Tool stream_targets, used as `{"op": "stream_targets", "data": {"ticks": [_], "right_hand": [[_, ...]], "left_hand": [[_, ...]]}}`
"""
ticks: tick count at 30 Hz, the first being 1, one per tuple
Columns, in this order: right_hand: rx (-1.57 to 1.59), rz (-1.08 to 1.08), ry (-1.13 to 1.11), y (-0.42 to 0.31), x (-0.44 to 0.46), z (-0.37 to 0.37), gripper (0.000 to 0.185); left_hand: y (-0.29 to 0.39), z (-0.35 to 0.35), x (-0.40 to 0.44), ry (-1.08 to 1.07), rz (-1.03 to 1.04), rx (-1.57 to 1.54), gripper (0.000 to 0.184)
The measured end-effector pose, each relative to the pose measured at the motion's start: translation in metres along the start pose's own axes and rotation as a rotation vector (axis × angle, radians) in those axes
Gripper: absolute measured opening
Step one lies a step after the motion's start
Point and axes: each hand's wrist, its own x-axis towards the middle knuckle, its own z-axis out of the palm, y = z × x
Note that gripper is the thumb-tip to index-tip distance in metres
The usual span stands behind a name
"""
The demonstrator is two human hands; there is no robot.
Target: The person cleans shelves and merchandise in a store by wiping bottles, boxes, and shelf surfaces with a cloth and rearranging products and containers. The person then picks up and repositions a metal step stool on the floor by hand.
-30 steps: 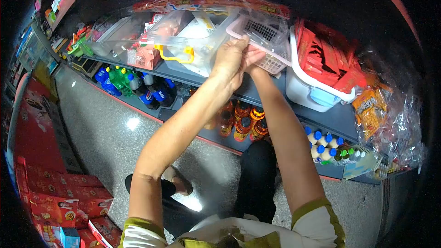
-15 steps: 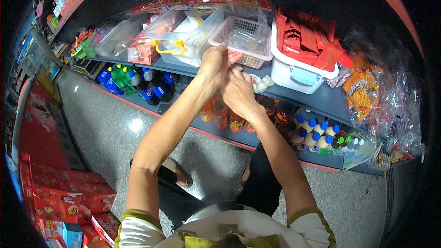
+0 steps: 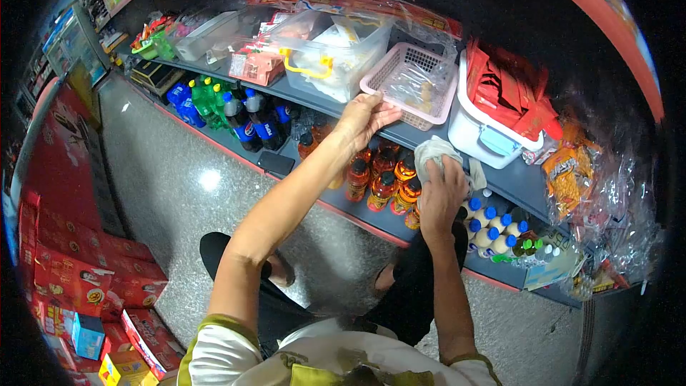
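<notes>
A pink plastic basket point(image 3: 377, 71) stands on the grey upper shelf, with clear plastic packaging inside it. My left hand point(image 3: 366, 120) grips its near left corner, thumb on the rim and fingers along the side. In my right hand point(image 3: 443, 193) is a crumpled white cloth point(image 3: 434, 151), held in front of the shelf edge. The cloth is below and to the right of the basket. To the basket's right is a white tub point(image 3: 464, 125) with a light blue latch, filled with red packets point(image 3: 504, 89).
A clear box point(image 3: 357, 64) with a yellow handle is left of the basket. Below stand orange-drink bottles point(image 3: 382, 189), dark cola bottles point(image 3: 263, 129) and blue-capped bottles point(image 3: 493, 232). Plastic-wrapped snack bags point(image 3: 568, 179) hang at right. Red cartons point(image 3: 78, 264) are stacked at lower left.
My right hand has moved away from my left, to the right and down, with the cloth. My left hand stays at the basket's corner. The view has shifted slightly.
</notes>
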Motion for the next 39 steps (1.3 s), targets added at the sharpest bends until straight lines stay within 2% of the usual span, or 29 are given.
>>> {"op": "stream_targets", "data": {"ticks": [3,5,9,11,16,19,20,23,27,28,30,34,37,39], "right_hand": [[-0.029,0.033,0.048,-0.009,-0.001,0.003,0.038],[-0.032,0.015,0.062,-0.012,0.000,0.008,0.039],[-0.039,-0.040,0.030,-0.026,0.006,0.017,0.038],[-0.058,-0.088,0.023,-0.036,0.012,0.037,0.037],[-0.111,-0.141,-0.007,-0.084,0.039,0.069,0.038],[-0.064,-0.191,-0.024,-0.113,0.053,0.084,0.038],[-0.058,-0.196,-0.060,-0.122,0.058,0.087,0.040],[-0.059,-0.261,-0.020,-0.146,0.071,0.109,0.041],[-0.124,-0.325,-0.036,-0.177,0.086,0.127,0.038],[-0.072,-0.333,-0.041,-0.183,0.089,0.134,0.048],[-0.054,-0.369,-0.042,-0.196,0.095,0.149,0.049],[-0.038,-0.446,-0.059,-0.222,0.110,0.173,0.049],[-0.068,-0.462,-0.035,-0.240,0.122,0.196,0.048],[-0.089,-0.433,-0.036,-0.254,0.127,0.208,0.047]], "left_hand": [[-0.004,-0.008,-0.023,-0.040,0.033,0.065,0.024],[-0.004,-0.012,-0.052,0.044,0.077,0.189,0.026],[0.000,-0.073,-0.096,0.054,0.069,0.361,0.028],[0.002,-0.113,-0.110,0.125,0.092,0.457,0.026],[0.008,-0.222,-0.140,0.230,-0.081,0.651,0.026],[0.008,-0.243,-0.148,0.451,-0.286,0.909,0.026],[0.005,-0.246,-0.146,0.343,-0.133,0.916,0.024],[0.004,-0.219,-0.135,0.209,0.005,0.636,0.015],[0.010,-0.205,-0.135,0.184,0.006,0.670,0.017],[0.010,-0.204,-0.132,0.188,0.007,0.664,0.017],[0.015,-0.198,-0.129,0.186,0.031,0.653,0.017],[0.020,-0.204,-0.124,0.176,0.007,0.617,0.030],[0.022,-0.206,-0.124,0.182,0.032,0.567,0.030],[0.025,-0.207,-0.123,0.181,0.045,0.549,0.023]]}}
